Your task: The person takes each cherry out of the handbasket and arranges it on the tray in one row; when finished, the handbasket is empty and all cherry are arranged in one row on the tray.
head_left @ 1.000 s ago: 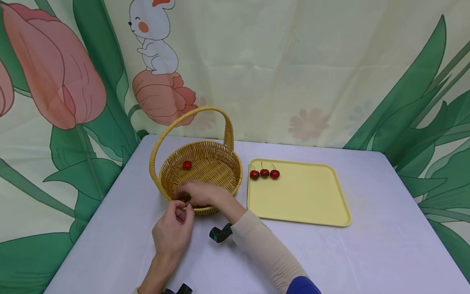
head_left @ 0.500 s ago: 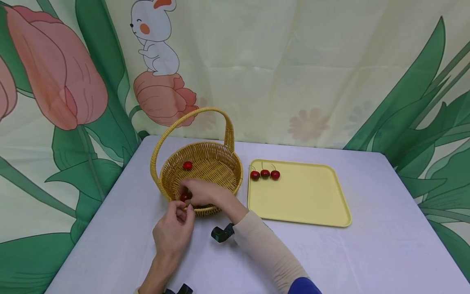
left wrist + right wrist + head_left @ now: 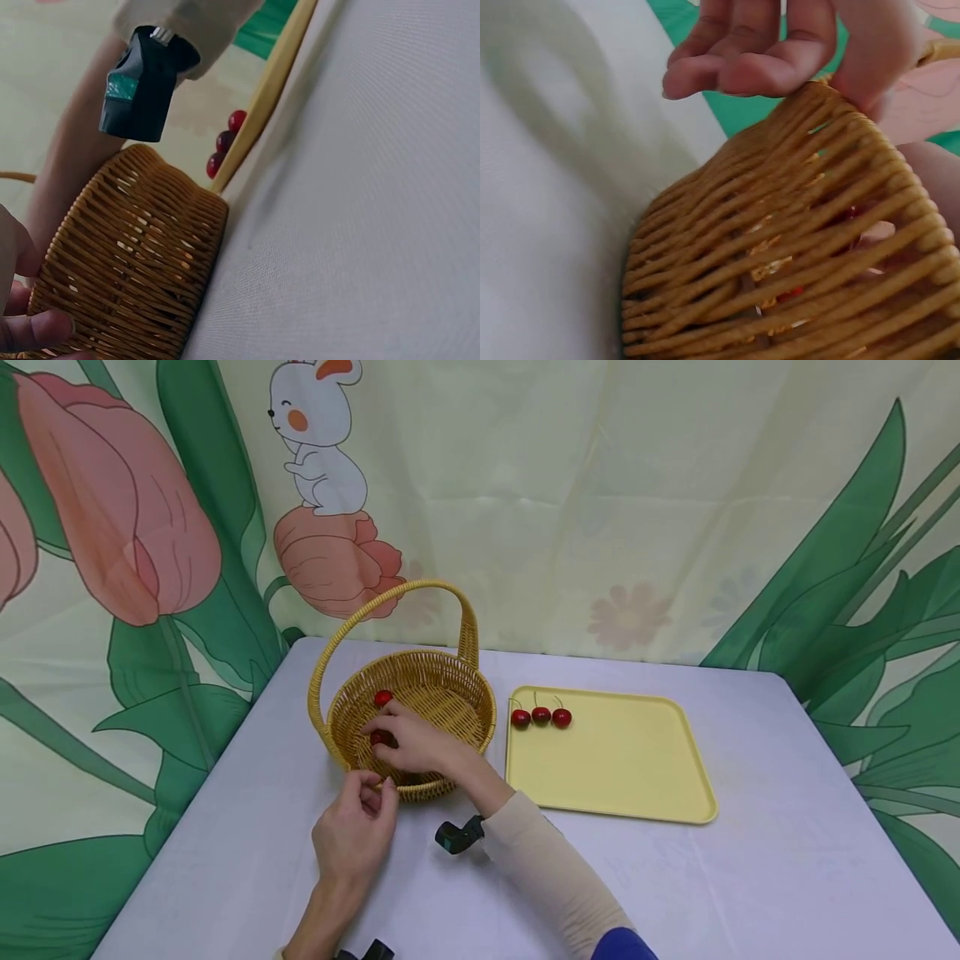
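Note:
A golden wicker basket (image 3: pixel 442 693) with a tall arched handle stands on the left half of the table. At its near rim my left hand (image 3: pixel 352 827) pinches the edge, thumb on one side and fingers on the other; the right wrist view shows this grip close up. Inside the basket, my right hand (image 3: pixel 420 743) holds a dark red cherry (image 3: pixel 381 738) between thumb and fingers, partly covered by them. Another red cherry (image 3: pixel 383 697) lies in the basket just beyond the right fingertips. The basket's near floor is hidden behind the right hand.
Right of the basket lies a pale yellow tray (image 3: pixel 615 760), with three stemmed cherries (image 3: pixel 541 716) in a row at its far left corner. White cloth (image 3: pixel 780 860) covers the table, and a printed curtain (image 3: pixel 525 527) hangs behind it.
My right hand has moved a little farther into the basket, away from the near rim, and the held cherry has moved with it. The left hand stays on the rim.

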Demonstrator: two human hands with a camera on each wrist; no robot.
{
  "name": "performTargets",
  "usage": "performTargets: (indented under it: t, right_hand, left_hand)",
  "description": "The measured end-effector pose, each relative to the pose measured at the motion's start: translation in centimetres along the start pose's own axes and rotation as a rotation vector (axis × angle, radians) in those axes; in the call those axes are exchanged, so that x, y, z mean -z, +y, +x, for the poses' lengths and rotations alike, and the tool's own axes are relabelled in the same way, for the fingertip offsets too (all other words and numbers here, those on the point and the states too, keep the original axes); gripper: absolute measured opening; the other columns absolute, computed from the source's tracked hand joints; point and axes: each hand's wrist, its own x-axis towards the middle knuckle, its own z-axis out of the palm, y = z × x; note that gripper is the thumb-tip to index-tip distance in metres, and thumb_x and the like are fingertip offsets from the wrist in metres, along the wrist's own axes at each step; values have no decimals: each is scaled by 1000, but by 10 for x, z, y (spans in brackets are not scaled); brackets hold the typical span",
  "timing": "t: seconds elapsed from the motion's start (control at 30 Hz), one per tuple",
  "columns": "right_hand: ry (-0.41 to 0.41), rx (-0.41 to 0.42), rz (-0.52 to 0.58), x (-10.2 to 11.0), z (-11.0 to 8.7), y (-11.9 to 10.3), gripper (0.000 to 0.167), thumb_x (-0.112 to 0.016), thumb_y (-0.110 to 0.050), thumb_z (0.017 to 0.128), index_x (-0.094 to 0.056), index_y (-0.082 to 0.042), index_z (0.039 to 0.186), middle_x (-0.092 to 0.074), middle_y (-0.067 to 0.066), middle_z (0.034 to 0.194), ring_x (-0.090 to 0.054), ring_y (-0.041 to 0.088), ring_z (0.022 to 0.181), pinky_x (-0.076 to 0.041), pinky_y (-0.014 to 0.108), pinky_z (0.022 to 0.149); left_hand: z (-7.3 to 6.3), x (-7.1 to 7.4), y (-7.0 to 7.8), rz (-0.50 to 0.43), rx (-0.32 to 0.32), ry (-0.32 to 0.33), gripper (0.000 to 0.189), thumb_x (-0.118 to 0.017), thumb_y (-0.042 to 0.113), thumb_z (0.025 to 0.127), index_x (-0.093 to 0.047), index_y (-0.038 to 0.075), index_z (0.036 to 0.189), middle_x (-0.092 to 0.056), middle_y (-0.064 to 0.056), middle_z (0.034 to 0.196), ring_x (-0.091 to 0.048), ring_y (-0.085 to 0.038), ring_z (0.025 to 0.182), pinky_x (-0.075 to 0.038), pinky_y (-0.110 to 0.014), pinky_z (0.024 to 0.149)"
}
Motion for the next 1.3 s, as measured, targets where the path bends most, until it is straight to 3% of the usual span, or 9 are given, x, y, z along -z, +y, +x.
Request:
performTargets:
  t: [0.17,0.5,0.67,0.97,1.3]
  right_hand:
    - [33,-26,33,8,-4,3,43,-55,-11,97,-56,-12,140,-50,9,139,-56,14,109,-47,21,87]
    - [160,-90,12,33,-25,5,42,-67,-20,95,-59,-8,135,-58,6,123,-58,14,103,-51,25,88]
    - [237,-122,5,44,-37,9,42,-68,-21,93,-61,-6,131,-57,7,123,-58,16,104,-52,30,90]
    - [346,-111,22,55,-60,27,35,-68,-17,93,-64,-11,127,-56,6,115,-53,16,94,-50,29,79]
    - [407,-153,65,72,-90,47,40,-69,-6,90,-61,-6,129,-54,9,122,-60,17,89,-53,25,75]
  left_hand:
    - [1,0,0,-5,-5,6,12,-72,16,85,-63,9,88,-58,3,58,-47,-3,48,-38,-21,46]
    - [1,1,0,-8,-12,14,12,-72,16,85,-63,9,87,-57,5,57,-47,-3,48,-37,-20,45]
    - [1,0,-1,-6,2,2,12,-72,18,85,-62,11,87,-57,6,58,-47,-4,47,-37,-21,45]
    - [0,-1,1,-10,13,-6,12,-71,18,85,-62,11,88,-56,7,59,-47,-4,48,-37,-21,46]
    - [0,-1,2,-8,18,2,10,-70,17,85,-63,11,88,-57,7,58,-48,-4,48,-38,-22,46]
